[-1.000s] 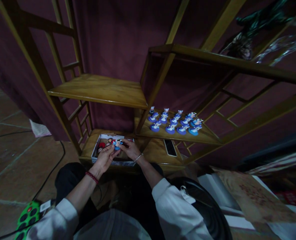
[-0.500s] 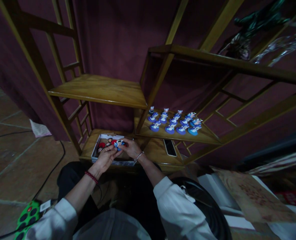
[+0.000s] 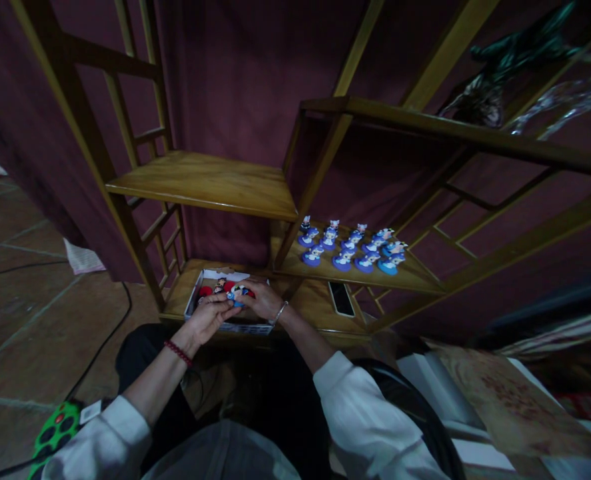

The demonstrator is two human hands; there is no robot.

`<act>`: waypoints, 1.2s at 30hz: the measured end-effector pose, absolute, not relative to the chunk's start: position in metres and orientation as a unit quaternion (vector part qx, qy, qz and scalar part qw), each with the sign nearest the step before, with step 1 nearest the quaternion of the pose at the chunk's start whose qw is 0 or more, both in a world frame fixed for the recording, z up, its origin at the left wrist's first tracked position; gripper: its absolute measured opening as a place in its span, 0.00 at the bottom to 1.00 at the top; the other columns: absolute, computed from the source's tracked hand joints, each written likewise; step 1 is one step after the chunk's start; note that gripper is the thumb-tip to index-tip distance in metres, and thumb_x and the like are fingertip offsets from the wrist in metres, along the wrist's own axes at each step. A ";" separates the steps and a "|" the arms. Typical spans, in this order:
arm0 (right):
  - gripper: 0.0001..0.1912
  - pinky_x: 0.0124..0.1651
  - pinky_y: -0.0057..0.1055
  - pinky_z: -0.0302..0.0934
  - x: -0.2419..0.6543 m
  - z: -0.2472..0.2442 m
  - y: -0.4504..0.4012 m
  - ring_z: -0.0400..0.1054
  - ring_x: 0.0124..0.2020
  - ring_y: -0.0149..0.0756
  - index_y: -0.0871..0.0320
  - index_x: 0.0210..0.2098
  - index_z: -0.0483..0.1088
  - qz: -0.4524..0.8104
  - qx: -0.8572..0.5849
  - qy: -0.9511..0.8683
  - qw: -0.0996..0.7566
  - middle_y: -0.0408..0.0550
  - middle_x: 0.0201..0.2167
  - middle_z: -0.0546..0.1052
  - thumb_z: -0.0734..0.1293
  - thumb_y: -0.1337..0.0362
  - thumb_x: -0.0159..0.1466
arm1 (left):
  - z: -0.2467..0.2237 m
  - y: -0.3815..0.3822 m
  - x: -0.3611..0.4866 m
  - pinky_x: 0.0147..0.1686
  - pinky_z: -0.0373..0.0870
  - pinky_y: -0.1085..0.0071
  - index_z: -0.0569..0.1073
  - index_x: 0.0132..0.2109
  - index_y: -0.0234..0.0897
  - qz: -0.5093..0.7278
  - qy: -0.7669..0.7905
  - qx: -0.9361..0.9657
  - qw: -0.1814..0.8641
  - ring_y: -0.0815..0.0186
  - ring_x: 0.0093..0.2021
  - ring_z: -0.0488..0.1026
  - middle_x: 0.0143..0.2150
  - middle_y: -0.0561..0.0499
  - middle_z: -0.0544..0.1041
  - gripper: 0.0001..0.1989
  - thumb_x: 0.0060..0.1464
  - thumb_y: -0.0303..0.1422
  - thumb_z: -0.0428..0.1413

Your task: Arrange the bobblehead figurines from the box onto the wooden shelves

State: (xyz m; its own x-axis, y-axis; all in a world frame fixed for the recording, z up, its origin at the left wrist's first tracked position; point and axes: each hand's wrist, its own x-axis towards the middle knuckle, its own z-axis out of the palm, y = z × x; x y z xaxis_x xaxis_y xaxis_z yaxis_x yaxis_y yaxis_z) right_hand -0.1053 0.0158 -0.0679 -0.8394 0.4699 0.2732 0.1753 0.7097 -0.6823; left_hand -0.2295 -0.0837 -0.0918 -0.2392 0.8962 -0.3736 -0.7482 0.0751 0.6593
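Note:
Over a shallow cardboard box (image 3: 194,297), my left hand (image 3: 210,316) and my right hand (image 3: 262,299) both grip one small blue-and-white figurine (image 3: 236,294). Fingers of both hands are closed around its sides, and they hide part of it. Inside the box lie figurines with red parts, one dark-haired figurine (image 3: 220,285) among them. To the right, several purple-based figurines (image 3: 344,259) stand in rows on a raised shelf, and a light-blue-based figurine (image 3: 390,265) is at the row's right end.
A phone (image 3: 342,299) lies on the lower shelf, right of the box. The wooden shelf unit (image 3: 202,180) has upright posts close around my hands. Cartons (image 3: 495,393) sit at right; a green power strip (image 3: 55,430) and cables are on the floor at left.
The view has shifted slightly. Both hands still hold the blue-and-white figurine over the box, and the right fingers have moved a little further over its top.

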 end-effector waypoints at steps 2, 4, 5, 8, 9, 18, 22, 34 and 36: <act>0.12 0.42 0.32 0.60 -0.106 -0.069 0.015 0.68 0.38 0.37 0.56 0.41 0.71 0.342 -0.183 -0.894 0.224 0.47 0.36 0.75 0.64 0.62 0.59 | -0.090 -0.083 -0.230 0.36 0.74 0.70 0.74 0.24 0.25 0.675 0.409 0.090 0.607 0.68 0.27 0.75 0.25 0.45 0.76 0.10 0.44 0.11 0.53; 0.12 0.43 0.32 0.60 -0.108 -0.073 0.014 0.68 0.39 0.36 0.55 0.43 0.70 0.356 -0.193 -0.884 0.235 0.46 0.38 0.75 0.64 0.62 0.59 | -0.088 -0.083 -0.230 0.37 0.74 0.70 0.75 0.26 0.25 0.679 0.409 0.089 0.603 0.67 0.29 0.75 0.27 0.45 0.76 0.10 0.45 0.12 0.52; 0.13 0.44 0.32 0.60 -0.109 -0.076 0.014 0.68 0.40 0.36 0.55 0.43 0.70 0.369 -0.199 -0.875 0.242 0.46 0.38 0.75 0.64 0.62 0.59 | -0.087 -0.082 -0.229 0.38 0.74 0.70 0.75 0.27 0.25 0.682 0.407 0.089 0.602 0.67 0.29 0.75 0.28 0.44 0.77 0.10 0.45 0.12 0.52; 0.15 0.46 0.33 0.61 -0.113 -0.088 0.016 0.68 0.41 0.35 0.54 0.45 0.68 0.417 -0.227 -0.839 0.265 0.45 0.40 0.75 0.64 0.60 0.58 | -0.087 -0.080 -0.229 0.40 0.74 0.71 0.75 0.30 0.26 0.695 0.400 0.089 0.591 0.69 0.31 0.75 0.31 0.45 0.77 0.11 0.48 0.13 0.51; 0.17 0.47 0.33 0.61 -0.115 -0.093 0.017 0.68 0.42 0.35 0.54 0.47 0.67 0.430 -0.238 -0.827 0.273 0.45 0.41 0.74 0.65 0.60 0.57 | -0.089 -0.080 -0.229 0.40 0.74 0.71 0.75 0.30 0.27 0.700 0.397 0.092 0.587 0.69 0.31 0.75 0.32 0.45 0.77 0.11 0.49 0.13 0.50; 0.18 0.53 0.37 0.59 -0.119 -0.118 0.019 0.68 0.47 0.36 0.55 0.47 0.67 0.479 -0.238 -0.792 0.295 0.47 0.44 0.74 0.65 0.62 0.56 | -0.098 -0.077 -0.231 0.41 0.74 0.67 0.72 0.30 0.29 0.734 0.397 0.054 0.548 0.69 0.30 0.75 0.30 0.48 0.76 0.09 0.48 0.14 0.52; 0.17 0.53 0.37 0.59 -0.118 -0.121 0.018 0.69 0.46 0.35 0.55 0.46 0.67 0.520 -0.228 -0.767 0.299 0.46 0.43 0.75 0.64 0.62 0.57 | -0.097 -0.077 -0.229 0.40 0.74 0.68 0.71 0.33 0.31 0.735 0.394 0.057 0.548 0.69 0.31 0.75 0.31 0.49 0.77 0.09 0.47 0.14 0.53; 0.16 0.49 0.38 0.63 -0.116 -0.136 0.011 0.71 0.42 0.37 0.56 0.40 0.70 0.577 -0.283 -0.684 0.346 0.46 0.38 0.77 0.66 0.57 0.54 | -0.101 -0.078 -0.215 0.31 0.72 0.75 0.72 0.37 0.33 0.697 0.465 0.178 0.515 0.71 0.29 0.73 0.32 0.51 0.76 0.12 0.42 0.24 0.61; 0.15 0.50 0.38 0.63 -0.114 -0.136 0.010 0.71 0.42 0.37 0.55 0.41 0.70 0.571 -0.287 -0.689 0.341 0.45 0.37 0.77 0.65 0.57 0.55 | -0.101 -0.079 -0.212 0.30 0.71 0.76 0.73 0.39 0.34 0.688 0.481 0.196 0.506 0.71 0.29 0.72 0.32 0.51 0.75 0.14 0.41 0.29 0.63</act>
State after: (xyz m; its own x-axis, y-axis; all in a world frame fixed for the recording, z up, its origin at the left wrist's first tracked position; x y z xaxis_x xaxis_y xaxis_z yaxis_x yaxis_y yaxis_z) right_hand -0.1141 0.0101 -0.1358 -0.6021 0.7856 0.1424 0.0057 0.1826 -0.9832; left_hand -0.2118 -0.0787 -0.1011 -0.4106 0.8855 -0.2173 -0.5080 -0.0243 0.8610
